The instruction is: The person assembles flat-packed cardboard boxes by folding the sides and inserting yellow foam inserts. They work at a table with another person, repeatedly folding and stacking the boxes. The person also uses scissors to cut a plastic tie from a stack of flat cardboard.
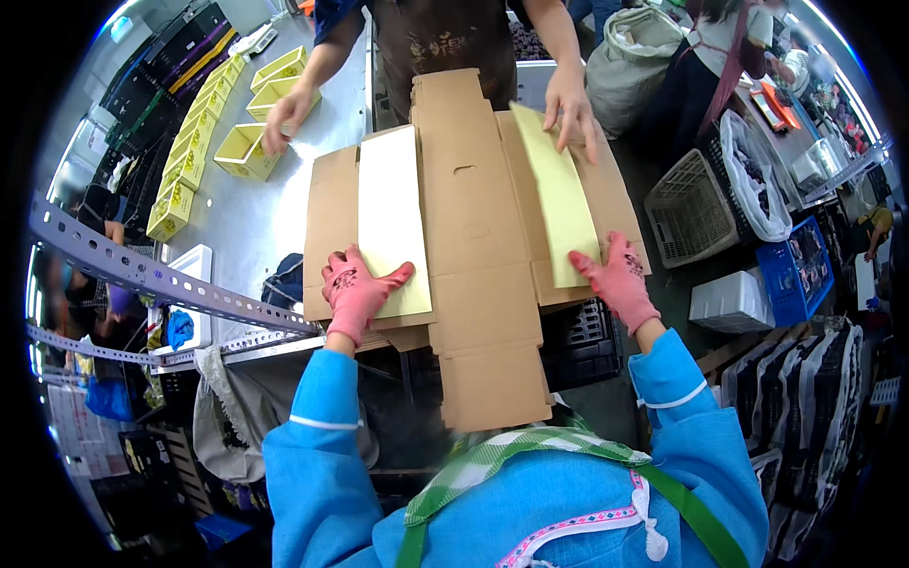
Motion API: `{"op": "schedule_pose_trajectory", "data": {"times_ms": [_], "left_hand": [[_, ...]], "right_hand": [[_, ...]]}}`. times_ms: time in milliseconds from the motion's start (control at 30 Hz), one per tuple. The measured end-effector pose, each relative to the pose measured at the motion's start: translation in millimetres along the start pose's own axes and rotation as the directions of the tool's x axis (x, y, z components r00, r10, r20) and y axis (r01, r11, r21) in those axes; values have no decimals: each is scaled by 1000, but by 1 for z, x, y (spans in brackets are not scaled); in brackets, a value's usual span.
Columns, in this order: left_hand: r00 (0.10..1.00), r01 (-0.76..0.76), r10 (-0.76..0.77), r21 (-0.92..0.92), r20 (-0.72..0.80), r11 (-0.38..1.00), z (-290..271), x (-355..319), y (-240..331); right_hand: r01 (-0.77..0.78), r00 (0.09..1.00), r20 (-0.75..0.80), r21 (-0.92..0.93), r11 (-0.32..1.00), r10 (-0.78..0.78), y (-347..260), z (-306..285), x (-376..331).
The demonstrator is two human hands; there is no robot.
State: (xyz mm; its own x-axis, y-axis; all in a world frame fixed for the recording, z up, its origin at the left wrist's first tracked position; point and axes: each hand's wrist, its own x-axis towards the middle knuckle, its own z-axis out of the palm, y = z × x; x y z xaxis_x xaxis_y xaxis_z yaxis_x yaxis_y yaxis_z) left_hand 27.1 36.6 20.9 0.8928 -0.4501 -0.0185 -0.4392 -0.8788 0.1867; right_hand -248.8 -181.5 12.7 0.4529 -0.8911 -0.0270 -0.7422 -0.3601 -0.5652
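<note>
A flattened brown cardboard box [473,208] lies unfolded before me, its long middle strip running from the far side toward my body. On its left flap rests a pale folded card sheet [390,208], very bright in the light. My left hand [358,292], in a pink glove, lies with fingers spread over the near end of that sheet and the cardboard. On the right flap, a light yellow folded card sheet [559,204] stands slightly raised. My right hand [617,279], also gloved in pink, has its thumb at the sheet's near corner and its fingers apart on the cardboard.
Opposite me, a co-worker in a brown apron [440,47] has one hand [568,109] by the yellow sheet's far end, the other near yellow boxes [248,151]. A perforated metal bar [170,265] crosses at left. Baskets [691,208] and a foam box [731,301] stand right.
</note>
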Motion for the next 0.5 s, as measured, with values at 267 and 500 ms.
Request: {"op": "schedule_pose_trajectory", "data": {"times_ms": [267,500], "left_hand": [[947,138,23,-473,319,870,-15,26,-3],[882,-471,467,133,62,872,-47,-22,68]], "right_hand": [[-191,943,326,374,908,64,-16,-10,33],[-90,939,342,189,978,20,-104,-33,5]]}}
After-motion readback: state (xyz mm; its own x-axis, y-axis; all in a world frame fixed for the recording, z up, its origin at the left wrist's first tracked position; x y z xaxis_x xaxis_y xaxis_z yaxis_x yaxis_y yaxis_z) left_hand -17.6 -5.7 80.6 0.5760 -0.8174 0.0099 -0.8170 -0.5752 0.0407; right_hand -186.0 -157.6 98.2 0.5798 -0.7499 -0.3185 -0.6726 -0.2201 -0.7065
